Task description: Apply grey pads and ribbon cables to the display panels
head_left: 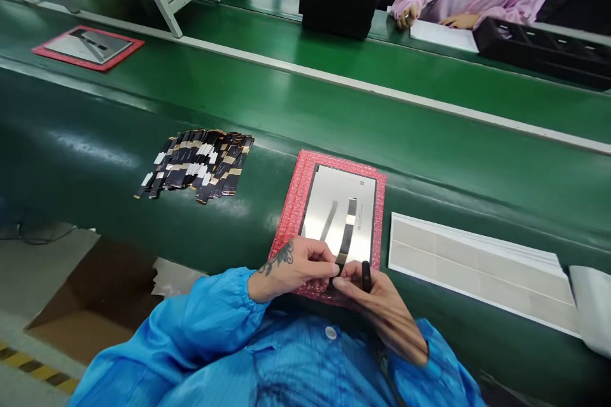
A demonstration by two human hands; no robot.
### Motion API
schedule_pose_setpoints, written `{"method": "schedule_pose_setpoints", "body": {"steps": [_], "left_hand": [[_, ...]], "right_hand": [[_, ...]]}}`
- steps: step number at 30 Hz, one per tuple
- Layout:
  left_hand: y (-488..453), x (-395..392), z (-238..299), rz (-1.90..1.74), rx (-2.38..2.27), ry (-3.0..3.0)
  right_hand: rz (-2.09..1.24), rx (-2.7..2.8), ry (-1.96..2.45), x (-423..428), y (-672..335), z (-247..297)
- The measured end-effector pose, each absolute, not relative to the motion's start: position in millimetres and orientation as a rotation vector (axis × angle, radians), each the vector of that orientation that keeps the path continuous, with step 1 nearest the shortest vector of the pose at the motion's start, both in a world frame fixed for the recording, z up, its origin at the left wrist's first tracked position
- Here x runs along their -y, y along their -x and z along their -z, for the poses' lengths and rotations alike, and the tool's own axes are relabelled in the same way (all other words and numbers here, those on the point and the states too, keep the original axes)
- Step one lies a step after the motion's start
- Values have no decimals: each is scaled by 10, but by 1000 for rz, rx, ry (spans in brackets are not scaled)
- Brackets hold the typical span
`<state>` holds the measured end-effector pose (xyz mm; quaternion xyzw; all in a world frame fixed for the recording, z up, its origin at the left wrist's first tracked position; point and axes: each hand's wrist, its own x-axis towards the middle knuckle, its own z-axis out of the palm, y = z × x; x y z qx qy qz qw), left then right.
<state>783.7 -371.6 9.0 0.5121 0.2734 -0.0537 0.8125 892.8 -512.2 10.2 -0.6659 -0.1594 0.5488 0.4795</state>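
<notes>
A silver display panel (334, 210) lies on a red bubble-wrap pad (289, 203) at the near edge of the green bench. A black and gold flex cable (347, 229) rises from the panel's near edge and leans over its shiny back. My left hand (293, 267) pinches the cable's lower end at that edge. My right hand (377, 302) meets it there, fingers closed on the same end, with a small black tool (366, 275) held in that hand.
A pile of several spare flex cables (198, 162) lies to the left. A stack of white sheets (477, 267) sits to the right. Another panel on a red pad (88, 46) rides the far belt. A person in pink (458, 0) works across the line.
</notes>
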Motion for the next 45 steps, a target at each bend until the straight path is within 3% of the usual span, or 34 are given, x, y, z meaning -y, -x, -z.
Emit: {"method": "schedule_pose_setpoints", "body": {"steps": [5,8,12,15,20,28,45], "left_hand": [[-7830,3723,32,64,-513,-1211],[-7683,3753,160,-154,-535,-1575],[-7435,3848,337,-610,-442,-2283],[-7330,3921,436,-691,-410,-2519],[-7318,3949,495,-755,-376,-2550],[-7301,3922,452,-816,-372,-2454],[-7261,3912,501,-766,-352,-2434]], "right_hand": [[-1412,421,1601,5041,-9042,-89],[-1404,527,1674,5017,-9126,32],[-1136,798,1874,4985,-9195,160],[-931,990,1944,4972,-9180,196],[-824,1053,2050,4966,-9097,220],[-1035,1118,1967,4861,-9057,152],[-975,1274,2014,4790,-9043,142]]}}
